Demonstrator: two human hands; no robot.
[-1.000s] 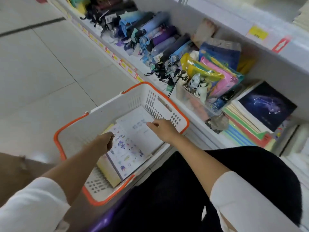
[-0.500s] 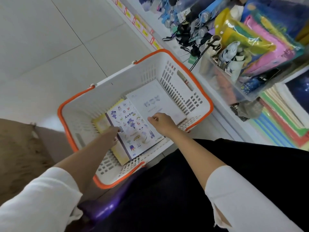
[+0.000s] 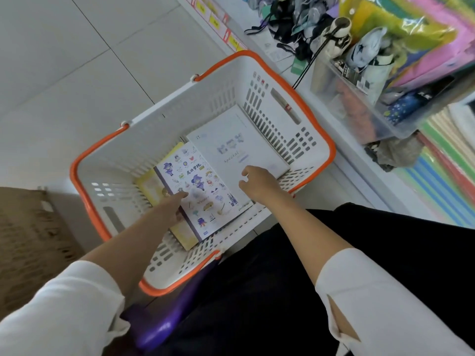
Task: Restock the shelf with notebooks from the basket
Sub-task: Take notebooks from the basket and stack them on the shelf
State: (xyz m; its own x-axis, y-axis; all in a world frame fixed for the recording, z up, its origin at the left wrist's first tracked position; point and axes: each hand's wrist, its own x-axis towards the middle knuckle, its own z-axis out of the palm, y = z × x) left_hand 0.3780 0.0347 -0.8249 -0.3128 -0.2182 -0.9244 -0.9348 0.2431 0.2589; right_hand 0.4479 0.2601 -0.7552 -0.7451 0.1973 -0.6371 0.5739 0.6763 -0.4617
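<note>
A white basket with an orange rim [image 3: 318, 129] stands on the floor in front of me. Inside lie a sticker-patterned notebook with a purple spine [image 3: 205, 186], a plain white notebook marked "Special" [image 3: 239, 140] and a yellow notebook [image 3: 149, 183] underneath. My left hand [image 3: 174, 205] holds the left edge of the patterned notebook, thumb on its cover. My right hand [image 3: 257, 182] rests with curled fingers over the near edge of the white notebook; whether it grips it is unclear. The shelf [image 3: 359, 181] runs along the right.
On the shelf, a clear plastic bin [image 3: 359, 111] holds umbrellas and packets, and a stack of coloured notebooks [image 3: 442, 181] lies at the right edge. Yellow price tags [image 3: 216, 21] line the shelf front. A brown mat [image 3: 30, 240] covers the floor at left.
The camera has tilted down and closer to the basket. My left hand has slid onto the patterned notebook's left edge. My right hand has stayed at the white notebook's near edge.
</note>
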